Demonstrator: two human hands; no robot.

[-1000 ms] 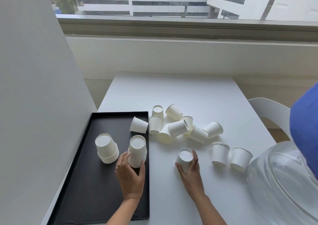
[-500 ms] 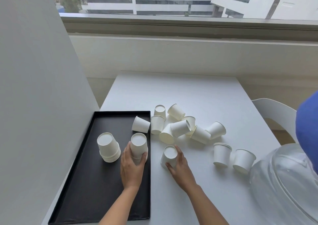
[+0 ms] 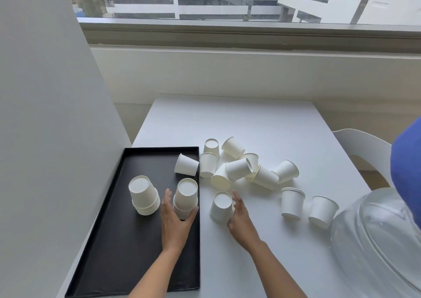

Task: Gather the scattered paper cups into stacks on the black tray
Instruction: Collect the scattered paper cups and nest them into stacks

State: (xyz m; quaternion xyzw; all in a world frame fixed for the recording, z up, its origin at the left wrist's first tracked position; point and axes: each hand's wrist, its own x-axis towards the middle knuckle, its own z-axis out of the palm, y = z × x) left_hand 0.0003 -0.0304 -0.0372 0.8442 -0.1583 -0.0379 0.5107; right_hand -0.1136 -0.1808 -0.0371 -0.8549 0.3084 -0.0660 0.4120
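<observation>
Steadying right stack on black tray with left hand curled round its base — gripping upturned cup in right hand, likely to cap it.

Nothing here can be read: the paper cups are plain white, and the black tray carries no label, brand, number or sign.
</observation>
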